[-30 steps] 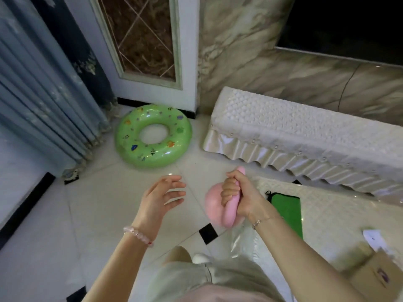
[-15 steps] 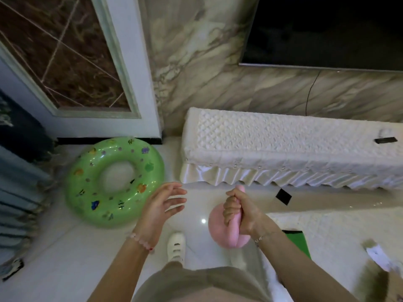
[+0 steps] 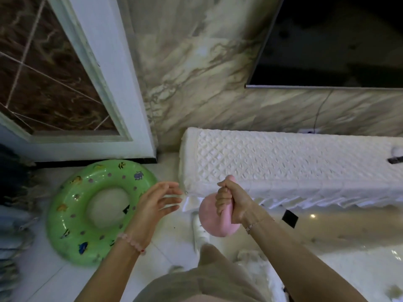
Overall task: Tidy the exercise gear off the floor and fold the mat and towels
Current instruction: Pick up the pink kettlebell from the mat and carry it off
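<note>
From the head camera, looking down: the right hand is clamped in a fist round the curved handle of a pink round-bodied kettlebell, fingers wrapped tight, thumb on top. The weight hangs off the floor, its round body to the left of the fist, just in front of the near-left corner of the low cabinet under a white quilted cover. A thin chain bracelet sits on that wrist.

The left hand is up beside it, near but not touching: fingers apart and loosely extended, palm turned toward the kettlebell, holding nothing. A pink bead bracelet circles its wrist.

Down on the glossy white tiled floor, left of the hands, lies a green inflatable swim ring with fish prints — flat, close to the white-framed panel and its black skirting.

Below the kettlebell a white shoe shows on the tiles, blurred. A black diamond tile inset sits to the right, just in front of the cover's frilled hem.

Behind the cabinet — a veined marble wall and a dark flat screen mounted above. A small black object rests on the cover at the far right edge; too small to identify.
</note>
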`<state>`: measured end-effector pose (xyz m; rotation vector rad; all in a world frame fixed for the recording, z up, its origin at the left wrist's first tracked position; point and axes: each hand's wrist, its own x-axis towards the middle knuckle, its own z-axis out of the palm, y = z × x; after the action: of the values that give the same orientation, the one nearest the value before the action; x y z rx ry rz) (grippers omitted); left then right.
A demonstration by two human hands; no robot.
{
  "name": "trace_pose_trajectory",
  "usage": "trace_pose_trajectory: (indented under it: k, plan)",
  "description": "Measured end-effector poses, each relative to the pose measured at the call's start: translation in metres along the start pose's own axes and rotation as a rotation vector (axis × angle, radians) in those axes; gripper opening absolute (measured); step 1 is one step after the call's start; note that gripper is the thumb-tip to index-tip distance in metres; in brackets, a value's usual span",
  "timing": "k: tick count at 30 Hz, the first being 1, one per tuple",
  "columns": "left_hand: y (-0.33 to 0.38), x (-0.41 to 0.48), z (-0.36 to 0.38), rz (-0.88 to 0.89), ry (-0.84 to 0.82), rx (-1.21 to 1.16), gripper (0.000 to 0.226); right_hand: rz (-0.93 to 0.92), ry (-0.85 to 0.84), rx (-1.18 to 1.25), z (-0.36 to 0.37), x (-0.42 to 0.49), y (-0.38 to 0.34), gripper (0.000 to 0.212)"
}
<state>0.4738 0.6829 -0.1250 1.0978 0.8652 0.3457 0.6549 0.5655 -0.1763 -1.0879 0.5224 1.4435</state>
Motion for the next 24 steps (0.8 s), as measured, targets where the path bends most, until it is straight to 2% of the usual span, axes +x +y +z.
trace_pose_trajectory:
  k: [8, 16, 20, 24]
  plan:
    - [0.036, 0.101, 0.018, -0.036, 0.167, -0.09, 0.024, 0.117, 0.05, -0.139, 0.037, 0.096, -0.103, 0.044]
    - [0.058, 0.172, 0.034, -0.088, 0.255, -0.133, 0.022, 0.119, 0.219, -0.45, 0.071, 0.182, -0.19, 0.045]
    - [0.059, 0.2, 0.024, -0.139, 0.29, -0.151, 0.024, 0.129, 0.329, -0.511, 0.086, 0.222, -0.221, 0.044]
    - [0.056, 0.228, 0.014, -0.197, 0.298, -0.171, 0.022, 0.088, 0.336, -0.555, 0.102, 0.253, -0.242, 0.035]
